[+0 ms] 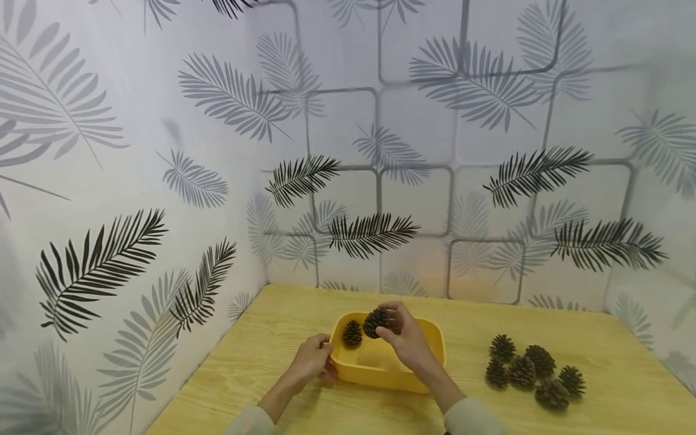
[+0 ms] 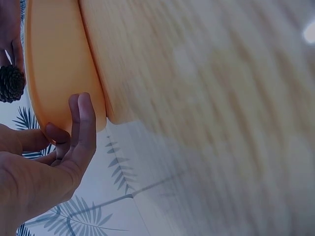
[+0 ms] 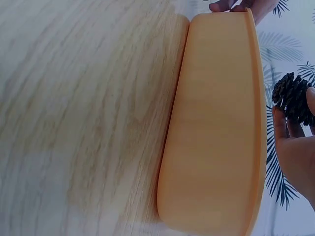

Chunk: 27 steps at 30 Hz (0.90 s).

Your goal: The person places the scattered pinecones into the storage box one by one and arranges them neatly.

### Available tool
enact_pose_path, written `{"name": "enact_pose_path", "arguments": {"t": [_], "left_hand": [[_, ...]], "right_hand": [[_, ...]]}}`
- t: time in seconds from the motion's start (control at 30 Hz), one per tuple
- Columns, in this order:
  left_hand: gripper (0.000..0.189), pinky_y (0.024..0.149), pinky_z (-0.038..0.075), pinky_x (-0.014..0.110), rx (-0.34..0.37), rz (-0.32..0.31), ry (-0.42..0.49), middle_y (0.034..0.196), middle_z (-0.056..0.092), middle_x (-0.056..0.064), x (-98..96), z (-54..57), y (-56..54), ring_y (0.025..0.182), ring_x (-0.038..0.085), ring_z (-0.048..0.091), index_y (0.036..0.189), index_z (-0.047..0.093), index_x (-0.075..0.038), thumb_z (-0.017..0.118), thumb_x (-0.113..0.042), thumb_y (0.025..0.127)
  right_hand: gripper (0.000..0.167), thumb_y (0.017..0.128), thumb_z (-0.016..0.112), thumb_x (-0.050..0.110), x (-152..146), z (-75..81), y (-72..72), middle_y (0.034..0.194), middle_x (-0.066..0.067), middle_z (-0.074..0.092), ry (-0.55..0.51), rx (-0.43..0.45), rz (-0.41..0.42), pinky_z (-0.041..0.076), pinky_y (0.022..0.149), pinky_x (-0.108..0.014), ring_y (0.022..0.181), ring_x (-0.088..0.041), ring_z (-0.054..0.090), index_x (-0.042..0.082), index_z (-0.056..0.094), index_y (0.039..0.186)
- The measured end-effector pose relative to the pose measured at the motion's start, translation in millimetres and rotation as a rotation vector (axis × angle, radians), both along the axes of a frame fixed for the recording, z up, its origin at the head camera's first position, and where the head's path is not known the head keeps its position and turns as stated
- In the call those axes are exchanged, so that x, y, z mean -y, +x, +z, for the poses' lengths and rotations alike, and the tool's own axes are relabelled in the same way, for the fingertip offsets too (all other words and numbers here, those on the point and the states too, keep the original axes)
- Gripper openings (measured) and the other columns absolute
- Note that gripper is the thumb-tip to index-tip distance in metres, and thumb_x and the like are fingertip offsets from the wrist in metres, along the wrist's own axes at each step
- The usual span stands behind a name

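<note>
Over a yellow tub (image 1: pixel 388 377) on the table (image 1: pixel 228 377), the head view shows the right hand (image 1: pixel 409 341) clamped on a pine cone (image 1: pixel 374 323); another cone (image 1: pixel 352 334) lies inside, six more cones (image 1: pixel 522 371) sit at right. From the left wrist, the left hand (image 2: pixel 56 172) grips the tub's end. From the right wrist, the held cone is clear of the rim (image 3: pixel 258 118).

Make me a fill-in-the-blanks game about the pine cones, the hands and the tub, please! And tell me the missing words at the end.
1. The right hand holds a pine cone over the tub, whose colour in the head view is ____.
2. The left hand grips the ____, not a pine cone.
3. Grouped cones on the table number ____.
4. That group lies to the person's ____ of the tub.

Missing words: yellow; tub; six; right.
</note>
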<state>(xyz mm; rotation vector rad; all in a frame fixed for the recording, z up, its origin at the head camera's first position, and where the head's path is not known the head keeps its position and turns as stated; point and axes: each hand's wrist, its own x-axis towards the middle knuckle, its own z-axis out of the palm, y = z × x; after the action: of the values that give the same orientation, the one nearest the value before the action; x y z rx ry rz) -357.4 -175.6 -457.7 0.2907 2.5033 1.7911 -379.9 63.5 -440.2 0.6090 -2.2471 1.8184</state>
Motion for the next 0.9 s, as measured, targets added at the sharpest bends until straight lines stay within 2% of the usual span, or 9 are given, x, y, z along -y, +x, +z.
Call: {"name": "enact_pose_path", "arguments": {"t": [0.23, 0.57, 0.73, 0.9], "left_hand": [[0.04, 0.063, 0.064, 0.044, -0.012, -0.012, 0.007, 0.099, 0.065, 0.02, 0.8, -0.1, -0.1, 0.077, 0.035, 0.073, 0.142, 0.048, 0.016, 0.042, -0.008, 0.111], [0.039, 0.064, 0.064, 0.046, -0.002, -0.01, 0.009, 0.101, 0.065, 0.022, 1.5, -1.3, -1.0, 0.081, 0.041, 0.073, 0.142, 0.048, 0.016, 0.042, -0.006, 0.11], [0.04, 0.064, 0.064, 0.045, 0.0, -0.012, 0.007, 0.107, 0.067, 0.025, 2.4, -1.9, -1.5, 0.08, 0.037, 0.073, 0.143, 0.047, 0.016, 0.042, -0.006, 0.11], [0.04, 0.064, 0.065, 0.045, -0.001, -0.021, 0.003, 0.101, 0.069, 0.021, 2.2, -0.9, -1.4, 0.078, 0.035, 0.073, 0.143, 0.047, 0.016, 0.042, -0.006, 0.11]], "right_hand": [[0.04, 0.099, 0.066, -0.001, 9, 0.1, 0.4, 0.13, -0.014, 0.065, 0.021, -0.004, 0.002, 0.055, 0.098, -0.049, 0.115, -0.029, 0.064, 0.014, 0.059, 0.136], [0.039, 0.099, 0.067, -0.002, 19, -0.9, 0.8, 0.128, -0.015, 0.066, 0.05, -0.035, 0.029, 0.055, 0.099, -0.048, 0.117, -0.031, 0.064, 0.011, 0.06, 0.135], [0.039, 0.1, 0.067, -0.001, 23, -5.2, 0.6, 0.131, -0.017, 0.064, 0.091, -0.058, 0.059, 0.056, 0.099, -0.05, 0.118, -0.035, 0.063, 0.009, 0.06, 0.136], [0.039, 0.1, 0.066, 0.0, 27, -4.9, 1.8, 0.132, -0.02, 0.062, 0.126, -0.043, 0.079, 0.057, 0.097, -0.051, 0.116, -0.037, 0.064, 0.009, 0.06, 0.137]]}}
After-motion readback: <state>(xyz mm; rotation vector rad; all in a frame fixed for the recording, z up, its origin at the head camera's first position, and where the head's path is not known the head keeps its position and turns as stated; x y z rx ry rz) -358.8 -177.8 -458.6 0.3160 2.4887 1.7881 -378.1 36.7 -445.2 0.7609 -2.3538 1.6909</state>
